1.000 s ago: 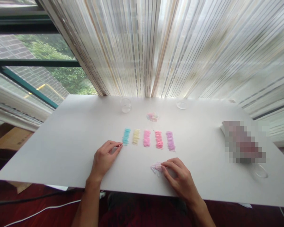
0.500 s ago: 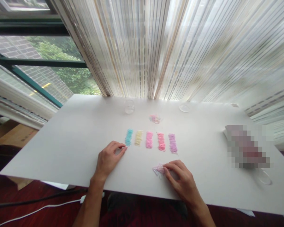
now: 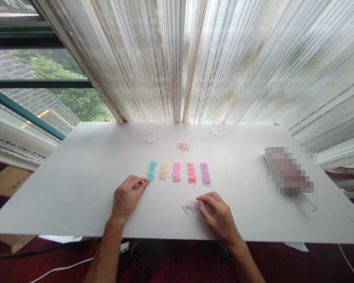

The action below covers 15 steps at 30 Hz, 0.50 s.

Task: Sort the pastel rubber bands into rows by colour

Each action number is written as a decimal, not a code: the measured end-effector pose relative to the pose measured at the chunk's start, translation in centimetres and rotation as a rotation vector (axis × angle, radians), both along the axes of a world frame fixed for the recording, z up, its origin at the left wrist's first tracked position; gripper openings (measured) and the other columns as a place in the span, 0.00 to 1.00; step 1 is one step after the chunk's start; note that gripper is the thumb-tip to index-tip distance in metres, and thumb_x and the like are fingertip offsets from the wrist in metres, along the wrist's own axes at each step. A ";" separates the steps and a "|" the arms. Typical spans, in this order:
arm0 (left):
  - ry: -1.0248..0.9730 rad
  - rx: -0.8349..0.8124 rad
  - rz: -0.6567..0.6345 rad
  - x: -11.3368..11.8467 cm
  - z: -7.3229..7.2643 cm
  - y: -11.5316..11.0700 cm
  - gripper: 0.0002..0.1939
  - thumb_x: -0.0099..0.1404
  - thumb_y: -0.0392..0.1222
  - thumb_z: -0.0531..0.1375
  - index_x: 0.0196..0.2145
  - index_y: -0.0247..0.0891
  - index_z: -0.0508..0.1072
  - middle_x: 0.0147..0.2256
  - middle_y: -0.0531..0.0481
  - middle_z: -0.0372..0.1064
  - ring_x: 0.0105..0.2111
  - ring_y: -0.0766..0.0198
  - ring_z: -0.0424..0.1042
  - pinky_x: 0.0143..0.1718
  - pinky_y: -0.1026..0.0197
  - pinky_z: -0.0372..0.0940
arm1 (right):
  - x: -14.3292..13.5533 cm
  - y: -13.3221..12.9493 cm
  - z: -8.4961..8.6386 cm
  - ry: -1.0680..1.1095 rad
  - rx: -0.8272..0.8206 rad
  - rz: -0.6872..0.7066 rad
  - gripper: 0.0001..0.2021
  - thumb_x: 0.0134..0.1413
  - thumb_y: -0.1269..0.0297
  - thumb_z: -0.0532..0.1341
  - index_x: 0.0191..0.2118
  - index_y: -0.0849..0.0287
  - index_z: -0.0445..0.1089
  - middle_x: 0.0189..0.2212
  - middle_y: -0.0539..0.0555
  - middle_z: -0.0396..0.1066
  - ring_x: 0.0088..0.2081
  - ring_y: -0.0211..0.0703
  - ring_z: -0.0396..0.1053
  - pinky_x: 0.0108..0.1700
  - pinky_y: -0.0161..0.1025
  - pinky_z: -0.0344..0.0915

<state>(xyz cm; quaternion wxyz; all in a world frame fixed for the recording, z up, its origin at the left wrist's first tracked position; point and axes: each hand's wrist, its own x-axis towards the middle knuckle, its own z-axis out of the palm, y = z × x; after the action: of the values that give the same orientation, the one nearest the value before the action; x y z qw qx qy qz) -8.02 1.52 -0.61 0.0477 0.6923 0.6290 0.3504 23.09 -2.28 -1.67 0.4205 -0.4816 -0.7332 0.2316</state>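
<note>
My left hand [image 3: 129, 196] has thumb and forefinger pinched at the lower end of a column of teal paper clips [image 3: 151, 170]; whatever lies between the tips is too small to make out. To its right run columns of yellow clips [image 3: 163, 171], pink clips [image 3: 176, 172], coral clips [image 3: 191, 173] and purple clips [image 3: 205, 174]. Nearer me, my right hand [image 3: 220, 214] closes thumb and forefinger at the right edge of a loose pile of pale, whitish-lilac paper clips [image 3: 190, 206]. Its fingertips touch the pile.
Behind the columns sits a small mixed-colour pile of clips [image 3: 183, 146]. A clear round container [image 3: 151, 134] and a clear lid [image 3: 218, 131] stand at the table's back. A blurred-out object [image 3: 287, 171] with a loop lies right on the white table [image 3: 85, 184]. Striped curtains [image 3: 165, 59] hang behind.
The camera view has shifted, so the table and everything on it appear further left. Both hands keep nearly the same places beside the teal column and the pale pile.
</note>
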 end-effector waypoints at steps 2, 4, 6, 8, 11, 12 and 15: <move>0.012 0.043 -0.007 0.6 0.3 -0.4 0.10 0.70 0.46 0.61 0.37 0.41 0.81 0.32 0.53 0.75 0.22 0.68 0.64 0.29 0.65 0.63 | 0.0 0.0 -0.1 0.006 0.005 0.000 0.08 0.64 0.73 0.59 0.42 0.54 0.73 0.35 0.53 0.72 0.38 0.45 0.73 0.42 0.41 0.71; 0.007 0.063 -0.036 1.8 0.6 -1.1 0.11 0.72 0.46 0.60 0.39 0.40 0.80 0.32 0.53 0.74 0.22 0.68 0.64 0.29 0.65 0.63 | 0.1 -0.1 -0.1 0.006 0.010 0.002 0.09 0.64 0.74 0.58 0.43 0.54 0.73 0.36 0.54 0.72 0.39 0.46 0.73 0.42 0.42 0.71; -0.021 0.026 -0.123 3.5 1.0 -2.0 0.11 0.73 0.45 0.58 0.40 0.40 0.79 0.34 0.52 0.76 0.25 0.68 0.68 0.30 0.66 0.65 | 0.0 -0.2 0.0 -0.004 0.013 0.011 0.09 0.63 0.75 0.58 0.43 0.54 0.73 0.36 0.54 0.71 0.39 0.46 0.72 0.42 0.42 0.71; -0.016 -0.061 -0.249 5.4 1.2 -2.9 0.10 0.74 0.43 0.57 0.41 0.41 0.79 0.36 0.51 0.76 0.29 0.66 0.73 0.32 0.66 0.67 | 0.0 -0.4 0.0 -0.021 0.018 0.025 0.09 0.63 0.75 0.59 0.43 0.55 0.72 0.36 0.54 0.70 0.40 0.47 0.71 0.42 0.43 0.71; 0.012 -0.131 -0.408 8.1 1.3 -3.8 0.09 0.72 0.44 0.60 0.47 0.41 0.77 0.39 0.50 0.76 0.35 0.63 0.77 0.36 0.64 0.70 | -0.1 -0.5 0.0 -0.050 0.037 0.039 0.09 0.62 0.75 0.59 0.43 0.55 0.72 0.35 0.54 0.70 0.39 0.47 0.70 0.41 0.44 0.71; 0.025 -0.143 -0.425 8.7 1.2 -3.9 0.09 0.71 0.43 0.61 0.47 0.41 0.77 0.39 0.50 0.76 0.37 0.62 0.77 0.38 0.63 0.70 | -0.1 -0.5 0.0 -0.060 0.044 0.040 0.09 0.62 0.75 0.59 0.43 0.55 0.72 0.35 0.54 0.70 0.39 0.47 0.70 0.41 0.44 0.71; 0.071 -0.177 -0.435 10.0 0.8 -3.7 0.06 0.69 0.41 0.63 0.44 0.42 0.78 0.37 0.51 0.75 0.35 0.61 0.77 0.37 0.62 0.70 | -0.1 -0.6 -0.1 -0.084 0.053 0.034 0.09 0.62 0.75 0.59 0.43 0.55 0.72 0.34 0.54 0.69 0.39 0.48 0.69 0.41 0.45 0.70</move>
<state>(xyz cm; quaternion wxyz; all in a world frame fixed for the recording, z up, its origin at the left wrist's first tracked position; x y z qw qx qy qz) 2.01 -2.16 0.19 0.1604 0.8165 0.4948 0.2506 23.03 -2.87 -1.74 0.3980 -0.4671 -0.7642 0.1986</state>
